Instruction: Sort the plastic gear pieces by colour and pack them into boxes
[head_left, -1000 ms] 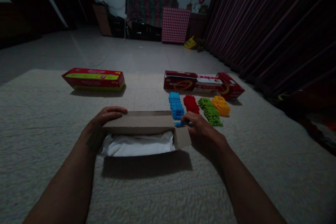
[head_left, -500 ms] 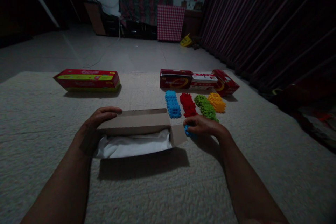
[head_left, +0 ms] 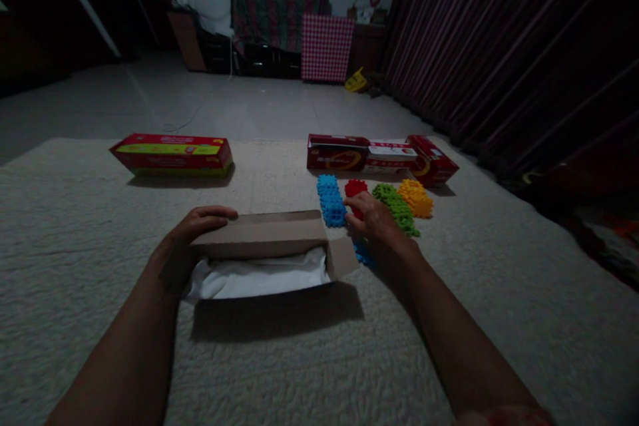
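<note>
we see our right hand [head_left: 375, 221] farther forward than it was half a second ago: it has left the spot beside the box flap and now lies over the near end of the row of red plastic interlocking blocks [head_left: 355, 188], between the row of blue plastic blocks [head_left: 330, 200] and the row of green plastic blocks [head_left: 398, 208]. a small loose blue block [head_left: 363, 255], which sat under our fingers a moment ago, now lies on the cream looped carpet [head_left: 499, 266] just behind the wrist, near the open flap of the brown cardboard box lined with white cloth [head_left: 262, 254]. so the right grip has let go of that blue piece; whether the fingers are already closing on a red block we cannot tell, since the back of the hand hides them. we judge that the blue piece now counts as set down and that red is the next colour being handled.

our left hand [head_left: 192, 239] has not shifted: it stays clenched on the far left corner of the box, steadying it. the row of yellow plastic blocks [head_left: 416, 197] sits untouched at the far right, in front of the opened red printed carton [head_left: 382, 158]. a closed red and yellow carton [head_left: 172, 153] lies well apart to the left.
</note>
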{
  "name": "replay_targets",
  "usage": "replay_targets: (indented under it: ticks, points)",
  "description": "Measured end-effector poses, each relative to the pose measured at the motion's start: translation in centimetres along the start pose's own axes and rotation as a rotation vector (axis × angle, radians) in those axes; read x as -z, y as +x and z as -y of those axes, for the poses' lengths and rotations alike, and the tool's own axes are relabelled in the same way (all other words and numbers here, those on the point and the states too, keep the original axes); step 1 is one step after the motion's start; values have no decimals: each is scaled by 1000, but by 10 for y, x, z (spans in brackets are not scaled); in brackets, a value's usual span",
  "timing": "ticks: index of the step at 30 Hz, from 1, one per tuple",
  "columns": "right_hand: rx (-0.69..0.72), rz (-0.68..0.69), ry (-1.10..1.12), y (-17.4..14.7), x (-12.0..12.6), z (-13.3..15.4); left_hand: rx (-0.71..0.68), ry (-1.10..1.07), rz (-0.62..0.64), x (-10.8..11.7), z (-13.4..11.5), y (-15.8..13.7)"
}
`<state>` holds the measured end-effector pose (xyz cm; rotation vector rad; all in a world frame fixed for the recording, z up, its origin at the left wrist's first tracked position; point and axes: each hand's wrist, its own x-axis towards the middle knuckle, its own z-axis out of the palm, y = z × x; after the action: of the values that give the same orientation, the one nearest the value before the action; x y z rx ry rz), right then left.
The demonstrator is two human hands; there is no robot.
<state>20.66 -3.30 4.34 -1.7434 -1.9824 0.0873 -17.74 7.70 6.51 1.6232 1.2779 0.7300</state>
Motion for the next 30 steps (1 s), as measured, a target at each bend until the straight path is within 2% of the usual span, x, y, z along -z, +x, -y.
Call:
replay_targets:
  ticks: [4,9,16,21,26,30]
  points:
    - [-3,-76,-103,11,-18,1,87,-90,56,3,13,12]
    - [23,-112,-158,15,-25,0,111,-95,65,5,20,18]
    - [23,-94,-179,12,-27,-2,107,-85,18,0,7,5]
    - [-11,-98,-217,12,-26,1,49,-67,-45,-2,2,-4]
    - [-9,-90,-246,12,-21,5,93,-101,57,3,16,15]
    - [2,-47,-188,11,-18,6,88,-156,85,7,28,24]
